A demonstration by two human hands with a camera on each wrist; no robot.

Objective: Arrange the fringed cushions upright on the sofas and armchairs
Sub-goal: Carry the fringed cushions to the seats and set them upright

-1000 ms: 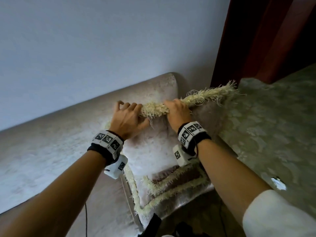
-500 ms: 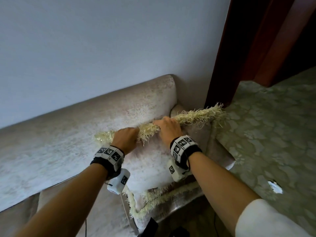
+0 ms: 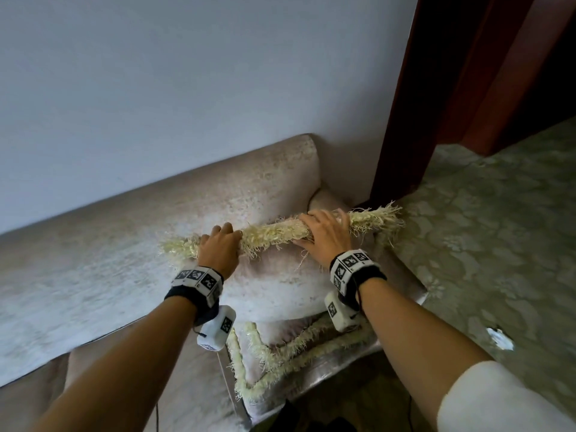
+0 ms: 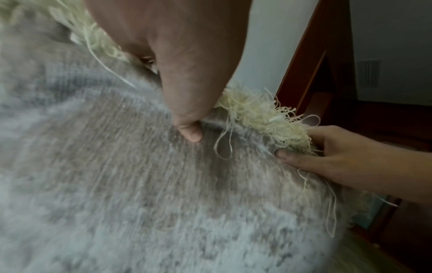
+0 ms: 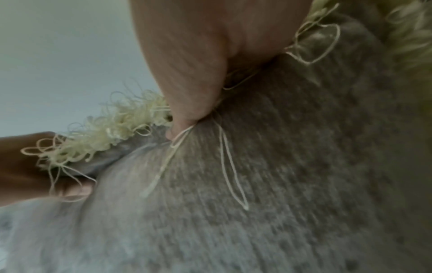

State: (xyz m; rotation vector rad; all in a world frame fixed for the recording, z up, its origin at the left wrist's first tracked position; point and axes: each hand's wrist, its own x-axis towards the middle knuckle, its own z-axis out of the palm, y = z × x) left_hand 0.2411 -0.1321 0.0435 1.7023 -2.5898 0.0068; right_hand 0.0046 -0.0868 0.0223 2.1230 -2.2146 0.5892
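A beige fringed cushion (image 3: 274, 282) stands upright at the sofa's right end, leaning toward the backrest (image 3: 140, 238). My left hand (image 3: 219, 246) grips its cream-fringed top edge (image 3: 274, 233) left of centre, fingers curled over and the thumb (image 4: 189, 129) pressed on the front face. My right hand (image 3: 324, 236) holds the same edge further right, fingers draped over the fringe and the thumb (image 5: 187, 112) on the fabric. A second fringed cushion (image 3: 280, 341) lies flat on the seat beneath it, partly hidden.
The sofa stands against a pale wall (image 3: 187, 88). Its armrest (image 3: 327, 199) is just behind the cushion's right corner. A dark red door frame (image 3: 405, 120) rises to the right. Patterned green carpet (image 3: 498, 229) with a small white scrap (image 3: 500, 338) lies beyond.
Both hands have brought the cushion down and back from level with the backrest's top to in front of it, keeping hold of the fringed edge. The right fingers have spread out.
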